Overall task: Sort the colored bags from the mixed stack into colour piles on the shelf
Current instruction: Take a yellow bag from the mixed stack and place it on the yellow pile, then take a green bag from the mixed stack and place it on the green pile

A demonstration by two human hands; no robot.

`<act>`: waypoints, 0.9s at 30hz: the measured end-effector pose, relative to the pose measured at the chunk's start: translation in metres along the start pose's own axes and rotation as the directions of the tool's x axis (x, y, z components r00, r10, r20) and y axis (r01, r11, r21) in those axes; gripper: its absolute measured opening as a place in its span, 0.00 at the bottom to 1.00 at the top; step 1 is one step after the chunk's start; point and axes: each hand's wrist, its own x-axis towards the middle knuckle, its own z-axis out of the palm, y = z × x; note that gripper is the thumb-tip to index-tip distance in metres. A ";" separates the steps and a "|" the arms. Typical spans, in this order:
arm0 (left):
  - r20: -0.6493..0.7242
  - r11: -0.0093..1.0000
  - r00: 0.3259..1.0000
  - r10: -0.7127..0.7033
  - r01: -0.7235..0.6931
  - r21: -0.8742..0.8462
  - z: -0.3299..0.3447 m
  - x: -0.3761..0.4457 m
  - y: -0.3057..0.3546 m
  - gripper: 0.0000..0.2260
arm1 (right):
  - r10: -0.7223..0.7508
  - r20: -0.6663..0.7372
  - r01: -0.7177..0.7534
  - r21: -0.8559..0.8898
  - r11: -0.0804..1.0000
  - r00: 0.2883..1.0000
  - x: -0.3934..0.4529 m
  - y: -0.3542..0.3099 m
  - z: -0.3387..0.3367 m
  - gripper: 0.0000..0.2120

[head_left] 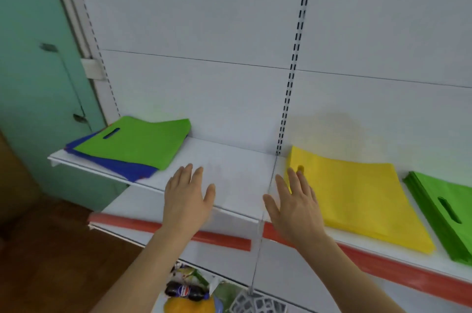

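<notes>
- While both hands hover over the bare middle of the shelf (pixel 229 159), neither holds a bag: the left hand (pixel 187 192) and right hand (pixel 293 203) are spread flat, fingers straight.
- At far left lies the mixed stack (pixel 127 149), a green bag on top of blue ones, its cut-out handle showing.
- On the right sit the sorted piles: the yellow pile (pixel 362 197) just beside the right hand, and the green pile (pixel 444 213) beyond it.
- Judging by this, the step in hand falls between bags.
- Next the left hand would likely reach left, lift the top green bag alone, and carry it across to the green pile.
</notes>
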 end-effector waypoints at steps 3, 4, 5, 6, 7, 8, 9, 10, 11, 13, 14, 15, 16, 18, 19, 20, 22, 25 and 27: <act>-0.011 0.999 0.999 -0.038 0.038 0.007 -0.025 -0.007 -0.069 0.27 | -0.060 0.008 0.060 0.047 0.997 0.998 0.008 -0.077 0.019 0.35; -0.010 0.999 0.999 -0.052 0.052 0.010 -0.032 -0.008 -0.091 0.27 | -0.076 0.014 0.075 0.051 0.996 0.997 0.010 -0.101 0.026 0.35; -0.005 0.997 0.997 -0.071 0.071 0.015 -0.038 -0.010 -0.112 0.27 | -0.091 0.027 0.090 0.053 0.995 0.995 0.011 -0.122 0.033 0.35; 0.004 0.996 0.996 -0.090 0.090 0.020 -0.043 -0.012 -0.131 0.27 | -0.106 0.046 0.104 0.058 0.993 0.993 0.012 -0.142 0.039 0.34; 0.011 0.995 0.995 -0.102 0.102 0.024 -0.048 -0.013 -0.148 0.27 | -0.120 0.061 0.116 0.067 0.991 0.991 0.013 -0.159 0.044 0.34; 0.010 0.994 0.994 -0.107 0.107 0.027 -0.052 -0.013 -0.163 0.27 | -0.133 0.062 0.128 0.077 0.989 0.989 0.016 -0.176 0.049 0.33; 0.006 0.994 0.994 -0.109 0.108 0.027 -0.055 -0.011 -0.177 0.28 | -0.143 0.057 0.138 0.080 0.987 0.988 0.021 -0.191 0.052 0.33; 0.005 0.993 0.994 -0.114 0.113 0.023 -0.057 -0.007 -0.189 0.28 | -0.151 0.057 0.147 0.075 0.986 0.987 0.028 -0.204 0.055 0.33; 0.004 0.992 0.992 -0.123 0.123 0.018 -0.059 -0.002 -0.202 0.28 | -0.160 0.066 0.156 0.064 0.986 0.985 0.037 -0.217 0.058 0.33; 0.005 0.990 0.990 -0.141 0.141 0.017 -0.058 0.011 -0.225 0.28 | -0.175 0.076 0.172 0.047 0.984 0.982 0.055 -0.238 0.066 0.33; 0.007 0.989 0.990 -0.144 0.144 0.018 -0.057 0.018 -0.235 0.28 | -0.181 0.065 0.177 0.053 0.983 0.981 0.065 -0.248 0.070 0.33; 0.012 0.989 0.989 -0.145 0.144 0.019 -0.055 0.025 -0.245 0.28 | -0.186 0.044 0.183 0.067 0.981 0.981 0.075 -0.257 0.075 0.32; 0.017 0.989 0.989 -0.146 0.145 0.024 -0.054 0.034 -0.254 0.28 | -0.189 0.020 0.187 0.088 0.978 0.982 0.086 -0.267 0.080 0.32; 0.017 0.988 0.989 -0.147 0.146 0.046 -0.050 0.055 -0.274 0.28 | -0.185 -0.009 0.185 0.130 0.974 0.983 0.109 -0.286 0.091 0.31; 0.019 0.987 0.988 -0.151 0.150 0.058 -0.049 0.066 -0.284 0.28 | -0.184 -0.005 0.183 0.143 0.973 0.983 0.120 -0.295 0.096 0.30; 0.024 0.986 0.988 -0.151 0.149 0.073 -0.049 0.077 -0.293 0.27 | -0.180 0.005 0.177 0.146 0.973 0.984 0.131 -0.303 0.102 0.30; 0.034 0.982 0.989 -0.143 0.137 0.128 -0.049 0.101 -0.308 0.28 | -0.170 0.039 0.164 0.124 0.979 0.985 0.151 -0.319 0.111 0.32; 0.040 0.975 0.990 -0.139 0.130 0.179 -0.046 0.137 -0.324 0.29 | -0.165 0.081 0.157 0.100 0.982 0.983 0.178 -0.337 0.123 0.33; 0.063 0.967 0.985 -0.159 0.143 0.211 -0.039 0.155 -0.333 0.31 | -0.152 0.115 0.144 0.076 0.987 0.982 0.194 -0.343 0.130 0.33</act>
